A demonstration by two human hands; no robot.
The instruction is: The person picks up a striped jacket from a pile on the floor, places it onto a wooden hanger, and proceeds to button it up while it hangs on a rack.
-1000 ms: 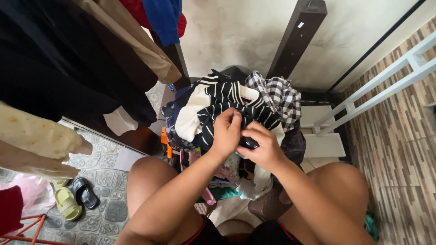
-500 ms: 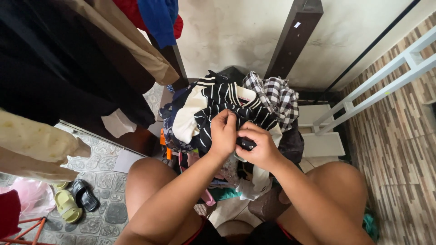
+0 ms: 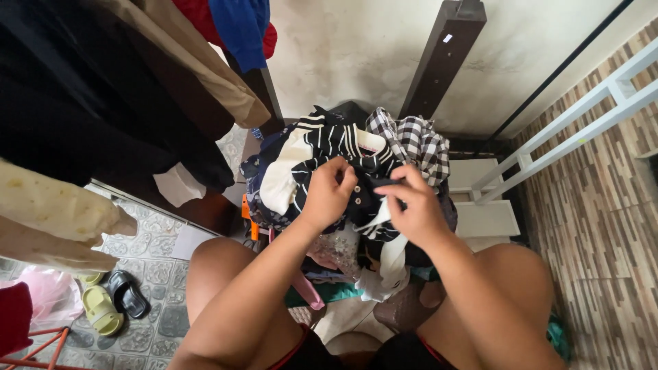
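Here, at centre frame, the left hand (image 3: 329, 195) and right hand (image 3: 413, 209) each pinch the black-and-white striped garment (image 3: 343, 147) atop a laundry pile (image 3: 288, 185), beside a checked shirt (image 3: 415, 140).

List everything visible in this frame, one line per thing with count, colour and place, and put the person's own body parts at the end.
striped garment: 1, black and white, top of the laundry pile, gripped by both hands
checked garment: 1, black and white, right side of the pile
laundry pile: 1, mixed dark and light, centre, between the knees
hanging clothes: several, black, tan, red, blue, upper left
sandals: a yellow-green one and a black one, tiled floor, lower left
dark post: 1, against the wall, top centre
white rails: 2, right
left hand: 1, pinching the striped garment
right hand: 1, pinching the same garment
knees: 2, bare, bottom
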